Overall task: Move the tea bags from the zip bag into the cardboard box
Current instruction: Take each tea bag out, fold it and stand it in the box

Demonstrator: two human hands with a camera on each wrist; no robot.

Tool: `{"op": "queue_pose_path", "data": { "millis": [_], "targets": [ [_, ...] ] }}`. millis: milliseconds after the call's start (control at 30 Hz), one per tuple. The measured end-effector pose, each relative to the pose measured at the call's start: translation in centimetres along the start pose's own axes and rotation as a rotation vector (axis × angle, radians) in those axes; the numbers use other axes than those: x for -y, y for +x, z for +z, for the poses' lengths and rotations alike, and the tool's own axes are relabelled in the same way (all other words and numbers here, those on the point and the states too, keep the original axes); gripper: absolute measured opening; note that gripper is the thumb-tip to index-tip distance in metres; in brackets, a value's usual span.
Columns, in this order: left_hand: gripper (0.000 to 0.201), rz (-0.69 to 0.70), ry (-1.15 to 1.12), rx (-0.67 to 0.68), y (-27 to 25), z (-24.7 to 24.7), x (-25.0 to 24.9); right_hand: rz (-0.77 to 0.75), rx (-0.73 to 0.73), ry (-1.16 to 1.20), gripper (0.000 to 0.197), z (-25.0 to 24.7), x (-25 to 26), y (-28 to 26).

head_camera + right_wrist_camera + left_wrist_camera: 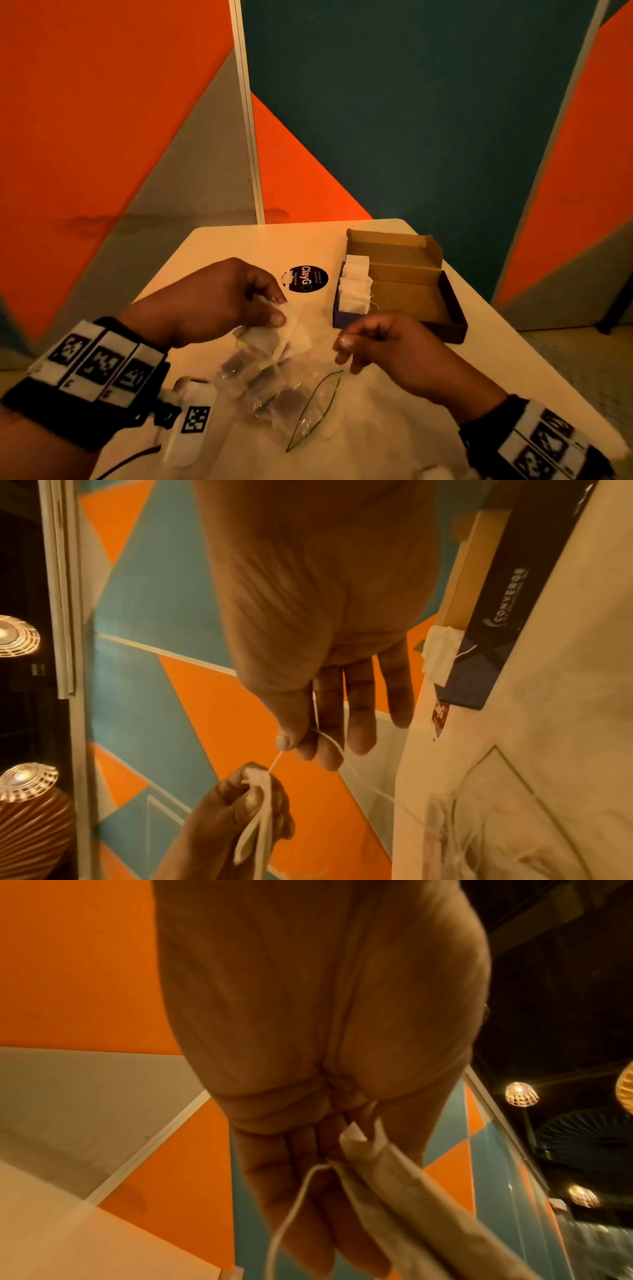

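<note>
My left hand [239, 301] pinches a white tea bag [291, 329] above the clear zip bag [274, 387], which lies on the table with more tea bags inside and its green-edged mouth open. In the left wrist view the tea bag [394, 1191] runs along my fingers with its string [291, 1204] hanging. My right hand [370, 339] pinches that string [329, 737] between thumb and forefinger, beside my left hand [246, 799]. The open cardboard box [411, 291] stands at the right with several white tea bags [356, 284] stacked at its left end.
A round black sticker [305, 279] sits on the white table [445, 370] left of the box. Orange, grey and teal wall panels stand close behind the table. A white tagged device [191, 421] lies near my left wrist.
</note>
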State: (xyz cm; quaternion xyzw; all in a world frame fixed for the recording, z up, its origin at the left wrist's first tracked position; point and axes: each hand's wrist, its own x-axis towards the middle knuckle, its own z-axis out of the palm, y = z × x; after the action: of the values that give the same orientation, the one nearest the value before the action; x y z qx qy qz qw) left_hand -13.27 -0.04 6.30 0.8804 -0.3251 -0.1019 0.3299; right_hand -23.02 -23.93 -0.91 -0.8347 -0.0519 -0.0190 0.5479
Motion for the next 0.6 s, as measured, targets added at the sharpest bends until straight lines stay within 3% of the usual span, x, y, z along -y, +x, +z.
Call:
{"op": "queue_pose_path", "data": {
  "millis": [167, 267, 333, 467, 600],
  "targets": [
    [0.011, -0.013, -0.390, -0.119, -0.9, 0.7, 1.9, 0.139, -0.038, -0.054, 0.018, -1.3, -1.4, -1.0],
    [0.025, -0.043, -0.515, -0.199, -1.0, 1.9, 3.1, 0.215, -0.029, -0.266, 0.011, -1.1, -2.2, -1.1],
    [0.027, -0.072, -0.582, -0.239, -1.0, 2.8, 3.4, 0.172, -0.105, -0.396, 0.006, -0.7, -1.9, -0.8],
    [0.017, -0.115, -0.749, -0.250, -0.9, 5.3, 2.9, -0.048, -0.311, -0.035, 0.011, 0.9, 0.5, -0.1],
    [0.006, -0.137, -0.804, -0.246, -0.7, 7.3, 1.9, -0.127, -0.240, 0.208, 0.018, 3.2, 2.6, 0.5]
  ]
}}
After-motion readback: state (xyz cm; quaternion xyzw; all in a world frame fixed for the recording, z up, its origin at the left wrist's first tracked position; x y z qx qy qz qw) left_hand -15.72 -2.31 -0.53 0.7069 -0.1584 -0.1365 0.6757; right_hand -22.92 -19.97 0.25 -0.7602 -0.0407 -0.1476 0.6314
